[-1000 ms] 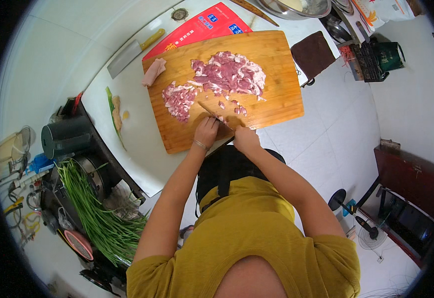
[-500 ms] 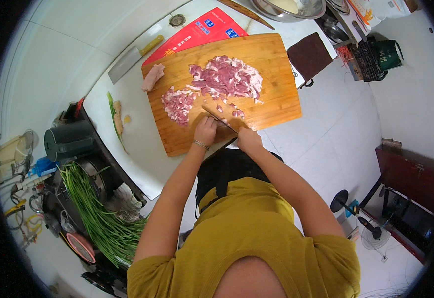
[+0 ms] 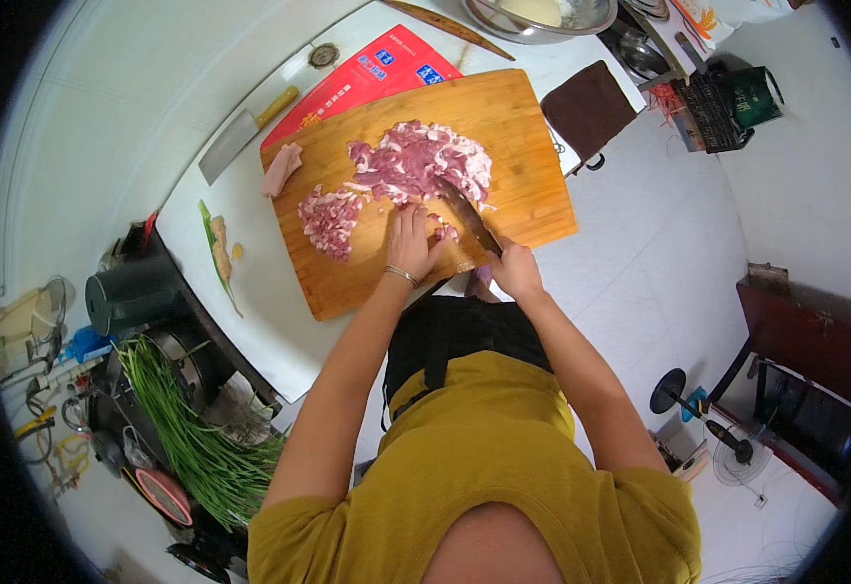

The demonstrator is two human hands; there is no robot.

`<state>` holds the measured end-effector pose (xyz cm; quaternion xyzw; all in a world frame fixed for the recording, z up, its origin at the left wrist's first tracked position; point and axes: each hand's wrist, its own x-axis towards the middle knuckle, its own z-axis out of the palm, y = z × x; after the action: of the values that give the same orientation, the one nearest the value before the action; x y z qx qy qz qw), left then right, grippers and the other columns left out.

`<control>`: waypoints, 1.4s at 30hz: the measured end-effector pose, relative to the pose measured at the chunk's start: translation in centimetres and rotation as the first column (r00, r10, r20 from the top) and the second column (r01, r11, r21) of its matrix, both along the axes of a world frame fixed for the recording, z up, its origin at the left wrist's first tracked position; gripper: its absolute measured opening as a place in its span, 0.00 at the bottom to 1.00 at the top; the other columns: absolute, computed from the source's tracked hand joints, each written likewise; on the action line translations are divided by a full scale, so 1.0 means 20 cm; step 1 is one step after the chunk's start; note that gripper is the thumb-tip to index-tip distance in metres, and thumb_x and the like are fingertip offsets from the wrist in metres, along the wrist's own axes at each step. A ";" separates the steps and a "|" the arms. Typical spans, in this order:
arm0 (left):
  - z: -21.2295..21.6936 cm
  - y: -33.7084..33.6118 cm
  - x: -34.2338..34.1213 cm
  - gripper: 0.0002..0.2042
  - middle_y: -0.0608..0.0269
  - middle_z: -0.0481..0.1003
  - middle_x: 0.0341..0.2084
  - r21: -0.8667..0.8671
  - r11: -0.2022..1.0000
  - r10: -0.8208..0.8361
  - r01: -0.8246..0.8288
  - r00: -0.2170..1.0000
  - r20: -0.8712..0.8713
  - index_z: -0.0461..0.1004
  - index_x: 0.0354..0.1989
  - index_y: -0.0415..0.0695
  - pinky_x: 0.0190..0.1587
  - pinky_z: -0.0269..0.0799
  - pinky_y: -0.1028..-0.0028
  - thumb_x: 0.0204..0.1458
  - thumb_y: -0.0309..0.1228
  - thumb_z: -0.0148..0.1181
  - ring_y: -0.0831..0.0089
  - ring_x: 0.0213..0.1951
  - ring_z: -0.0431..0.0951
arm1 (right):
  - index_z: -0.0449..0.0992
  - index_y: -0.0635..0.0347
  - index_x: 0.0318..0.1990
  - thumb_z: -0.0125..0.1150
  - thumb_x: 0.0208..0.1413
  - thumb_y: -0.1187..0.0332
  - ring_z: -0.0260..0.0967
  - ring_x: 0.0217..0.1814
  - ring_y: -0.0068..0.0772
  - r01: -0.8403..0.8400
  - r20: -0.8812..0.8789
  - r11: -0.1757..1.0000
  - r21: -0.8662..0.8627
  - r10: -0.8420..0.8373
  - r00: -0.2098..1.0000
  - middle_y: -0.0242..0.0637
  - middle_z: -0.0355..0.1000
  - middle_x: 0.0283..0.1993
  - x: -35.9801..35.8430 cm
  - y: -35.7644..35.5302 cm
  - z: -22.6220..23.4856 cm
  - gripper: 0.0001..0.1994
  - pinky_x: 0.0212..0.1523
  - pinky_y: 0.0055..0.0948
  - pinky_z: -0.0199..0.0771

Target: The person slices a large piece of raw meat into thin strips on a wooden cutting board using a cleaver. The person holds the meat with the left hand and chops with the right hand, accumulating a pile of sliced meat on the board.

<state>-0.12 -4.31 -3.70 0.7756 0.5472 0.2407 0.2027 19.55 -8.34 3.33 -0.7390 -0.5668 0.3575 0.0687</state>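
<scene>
My right hand (image 3: 516, 271) is closed round the handle of a kitchen knife (image 3: 468, 214). Its dark blade slants up and left over the cutting board (image 3: 532, 175), the tip at the near edge of a pile of sliced raw meat (image 3: 420, 161). My left hand (image 3: 414, 245), bracelet at the wrist, lies palm down with fingers stretched forward, fingertips at the near side of that pile. A few small meat pieces (image 3: 445, 232) lie between hand and blade. Left of the hand is a heap of diced meat (image 3: 328, 222). A pale pink chunk (image 3: 282, 169) rests at the board's left edge.
A cleaver (image 3: 240, 134) lies left of a red sheet (image 3: 377, 70) behind the board. Ginger (image 3: 220, 248) and a green stalk sit on the white table. A metal bowl (image 3: 542, 21) stands at the back, a brown cloth (image 3: 591, 100) at right, green stems (image 3: 197, 428) at lower left.
The knife has swung so its blade points farther forward, toward the sliced meat. My left hand has moved from beside the blade, its bent fingers now stretched out at the pile's edge.
</scene>
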 end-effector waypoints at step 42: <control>0.06 0.28 -0.41 0.07 0.61 0.72 0.28 0.019 0.976 -0.182 0.217 0.860 -0.477 0.73 0.30 0.45 0.47 0.60 0.66 0.44 0.31 0.53 0.66 0.38 0.71 | 0.73 0.62 0.36 0.57 0.48 0.61 0.71 0.38 0.53 -0.034 0.000 0.995 -0.091 0.034 0.999 0.53 0.73 0.31 -0.23 -0.06 -0.04 0.13 0.47 0.49 0.63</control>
<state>-8.40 1.39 -2.58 0.8700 0.4876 0.0418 0.0592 15.05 -9.53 2.46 -0.7320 -0.5624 0.3834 0.0285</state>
